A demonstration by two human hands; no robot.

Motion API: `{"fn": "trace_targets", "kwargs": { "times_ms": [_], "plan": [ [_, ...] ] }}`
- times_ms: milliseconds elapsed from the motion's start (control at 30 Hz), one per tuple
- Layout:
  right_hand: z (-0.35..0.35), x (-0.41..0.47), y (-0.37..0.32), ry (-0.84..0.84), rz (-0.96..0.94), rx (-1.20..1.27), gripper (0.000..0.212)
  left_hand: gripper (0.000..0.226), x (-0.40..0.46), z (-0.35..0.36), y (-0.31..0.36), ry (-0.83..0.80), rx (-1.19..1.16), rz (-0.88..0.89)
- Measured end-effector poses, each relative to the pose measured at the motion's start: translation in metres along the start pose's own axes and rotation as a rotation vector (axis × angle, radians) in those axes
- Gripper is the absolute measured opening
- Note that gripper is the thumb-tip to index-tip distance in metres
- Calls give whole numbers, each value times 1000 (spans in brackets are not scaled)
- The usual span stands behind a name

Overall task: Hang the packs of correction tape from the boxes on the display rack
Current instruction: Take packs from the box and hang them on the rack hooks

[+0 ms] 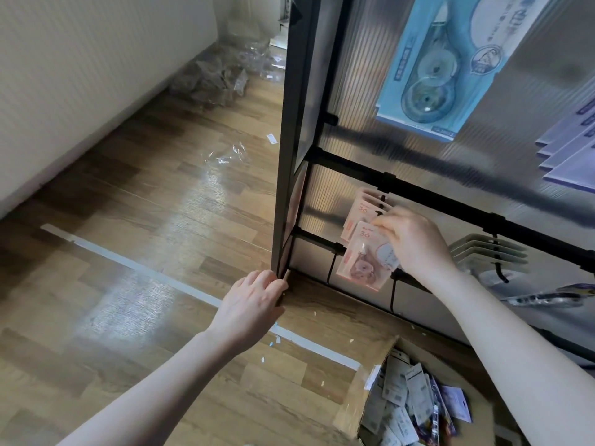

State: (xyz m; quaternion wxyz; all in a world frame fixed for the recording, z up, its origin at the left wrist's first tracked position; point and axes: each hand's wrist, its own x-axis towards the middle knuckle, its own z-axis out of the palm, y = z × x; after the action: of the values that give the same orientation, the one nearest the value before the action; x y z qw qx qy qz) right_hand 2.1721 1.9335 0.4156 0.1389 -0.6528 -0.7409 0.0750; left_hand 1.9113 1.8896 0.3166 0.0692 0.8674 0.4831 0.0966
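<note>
My right hand (413, 241) pinches the top of a pink pack of correction tape (362, 257) at a black hook low on the display rack (291, 130). More pink packs (359, 209) hang on the same hook behind it. My left hand (252, 299) grips the bottom of the rack's black corner post. A blue pack (446, 62) hangs higher up, purple packs (570, 149) at the right. An open cardboard box (363, 397) with several packs lies on the floor at the lower right.
White packs (479, 251) hang on a hook right of my right hand. Crumpled clear plastic wrap (214, 75) lies along the white wall, another piece (225, 154) on the wooden floor. A strip of tape (180, 286) crosses the floor.
</note>
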Motion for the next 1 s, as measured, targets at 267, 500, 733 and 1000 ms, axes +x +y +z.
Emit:
{"fn": "trace_targets", "kwargs": {
  "times_ms": [267, 500, 733, 1000],
  "plan": [
    [-6, 2, 3, -18, -28, 27, 24, 46, 1, 8, 0, -18, -36, 1],
    [-14, 15, 6, -81, 1, 123, 22, 45, 3, 15, 1, -32, -71, 6],
    [-14, 23, 3, -126, -47, 25, 25, 44, 11, 9, 5, 16, -51, 4],
    [2, 34, 10, -87, -48, -62, 28, 43, 14, 8, 1, 27, -42, -4]
  ]
}}
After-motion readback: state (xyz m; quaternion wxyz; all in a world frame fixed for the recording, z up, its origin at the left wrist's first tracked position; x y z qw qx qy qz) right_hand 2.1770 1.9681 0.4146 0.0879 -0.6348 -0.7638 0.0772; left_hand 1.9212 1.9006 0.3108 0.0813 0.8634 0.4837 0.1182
